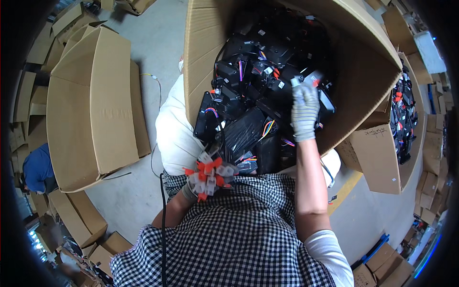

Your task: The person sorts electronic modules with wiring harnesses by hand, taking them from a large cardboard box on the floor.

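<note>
My left hand (pixel 190 185), in a pale work glove, is held in front of my checked apron. It is closed round a bunch of red and white plastic connectors (pixel 209 176), which hides most of its fingers. My right hand (pixel 305 112), in a grey striped glove, reaches into a large cardboard box (pixel 203 52). Its fingers are drawn together over black plastic units (pixel 241 134). A pale piece shows at the fingertips, blurred and too small to name. Coloured wires (pixel 268 128) run among the units, with several red connectors (pixel 276 73) between them.
A tall cardboard box (pixel 114 95) stands on the floor to the left. At the right, another carton (pixel 377 160) holds more black units. A black cable (pixel 164 229) hangs down over my apron. A person in blue (pixel 38 167) is at the far left, among stacked cartons.
</note>
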### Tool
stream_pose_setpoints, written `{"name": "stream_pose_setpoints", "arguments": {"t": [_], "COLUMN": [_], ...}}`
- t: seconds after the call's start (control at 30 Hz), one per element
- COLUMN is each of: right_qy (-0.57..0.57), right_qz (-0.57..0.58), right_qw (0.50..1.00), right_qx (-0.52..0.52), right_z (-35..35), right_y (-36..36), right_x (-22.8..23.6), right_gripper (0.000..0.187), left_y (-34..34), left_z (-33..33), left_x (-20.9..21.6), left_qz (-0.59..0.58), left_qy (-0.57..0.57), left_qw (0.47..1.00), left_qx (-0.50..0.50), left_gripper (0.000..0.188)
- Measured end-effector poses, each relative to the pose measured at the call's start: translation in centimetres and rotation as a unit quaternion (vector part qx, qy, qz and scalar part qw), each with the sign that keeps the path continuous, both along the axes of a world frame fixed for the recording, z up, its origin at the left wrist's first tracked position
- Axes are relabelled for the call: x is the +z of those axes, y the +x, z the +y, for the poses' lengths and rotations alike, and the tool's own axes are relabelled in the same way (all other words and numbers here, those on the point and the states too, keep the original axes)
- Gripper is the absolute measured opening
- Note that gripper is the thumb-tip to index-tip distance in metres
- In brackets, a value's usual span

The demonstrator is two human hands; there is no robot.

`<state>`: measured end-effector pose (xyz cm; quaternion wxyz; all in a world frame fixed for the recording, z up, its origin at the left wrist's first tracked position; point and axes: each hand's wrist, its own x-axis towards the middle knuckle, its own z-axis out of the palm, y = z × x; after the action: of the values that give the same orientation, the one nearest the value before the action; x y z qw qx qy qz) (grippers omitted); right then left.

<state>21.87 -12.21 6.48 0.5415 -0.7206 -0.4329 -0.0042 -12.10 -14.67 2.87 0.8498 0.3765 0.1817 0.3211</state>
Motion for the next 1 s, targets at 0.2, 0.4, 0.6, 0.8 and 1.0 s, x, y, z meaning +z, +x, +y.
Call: {"name": "stream_pose_setpoints", "arguments": {"t": [0.2,0.4,0.6,0.8,1.0], "right_qy": [0.082,-0.079,-0.169,-0.163,-0.257], "right_qz": [-0.086,-0.304,-0.069,-0.121,0.451], "right_qw": [0.993,0.838,0.780,0.758,0.814], "right_qx": [-0.028,0.445,0.598,0.620,0.259], "right_z": [-1.0,-2.6,-5.5,-7.1,-9.2], "right_y": [2.5,-7.4,-11.1,-11.1,-9.7], "right_x": [12.0,11.5,6.2,5.8,10.4], "right_gripper": [0.013,0.020,0.016,0.020,0.023], "left_y": [2.4,2.9,4.9,6.4,5.9], "left_z": [1.8,2.9,3.7,4.5,4.9], "left_x": [-1.1,4.5,2.8,2.0,-1.0], "left_qz": [-0.114,0.182,0.160,-0.154,-0.223], "left_qy": [-0.098,0.095,0.209,-0.274,-0.117], "left_qw": [0.988,0.974,0.961,0.941,0.968], "left_qx": [-0.028,0.096,0.090,-0.129,-0.011], "left_gripper": [0.022,0.043,0.031,0.013,0.018]}}
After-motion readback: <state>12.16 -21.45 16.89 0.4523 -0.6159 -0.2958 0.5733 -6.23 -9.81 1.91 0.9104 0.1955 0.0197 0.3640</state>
